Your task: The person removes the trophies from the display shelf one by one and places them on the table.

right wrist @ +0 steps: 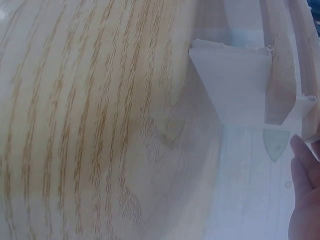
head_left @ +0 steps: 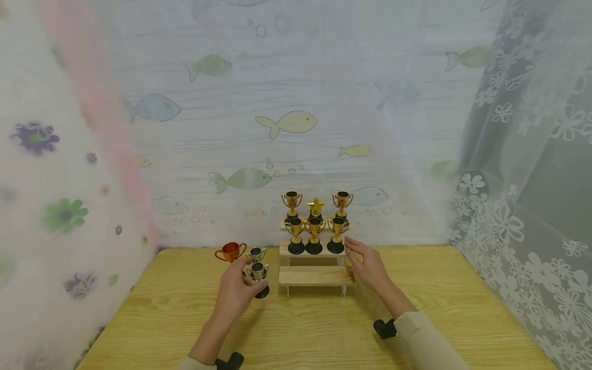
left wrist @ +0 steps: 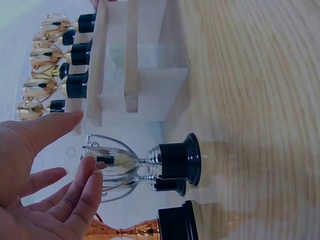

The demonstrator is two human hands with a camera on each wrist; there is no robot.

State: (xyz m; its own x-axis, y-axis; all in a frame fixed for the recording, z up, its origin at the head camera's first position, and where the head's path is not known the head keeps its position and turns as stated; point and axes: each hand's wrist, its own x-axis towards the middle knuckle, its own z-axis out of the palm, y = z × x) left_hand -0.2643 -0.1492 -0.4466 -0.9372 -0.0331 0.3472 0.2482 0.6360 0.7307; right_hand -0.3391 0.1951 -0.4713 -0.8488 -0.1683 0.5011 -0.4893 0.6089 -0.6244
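Observation:
My left hand [head_left: 235, 290] reaches around the nearer silver trophy cup [left wrist: 175, 161], which stands upright on the table on its black base. In the left wrist view, thumb and fingers are spread apart by the cup, not closed on it; contact is unclear. Just behind it stands a second silver trophy cup [head_left: 256, 252], and an orange-bronze trophy cup [head_left: 230, 251] is to the left. My right hand [head_left: 370, 266], fingers fairly straight, is at the right end of the wooden display stand [head_left: 314, 276], by the middle step. Whether the fingertips touch it is hard to tell.
Three gold trophy cups [head_left: 314, 229] line the middle step. On the top step, a gold star trophy [head_left: 316, 206] stands between two gold cups. Behind the wood-grain table [head_left: 296, 334] hangs a fish-patterned backdrop [head_left: 296, 123]; a lace curtain [head_left: 504, 226] hangs at the right.

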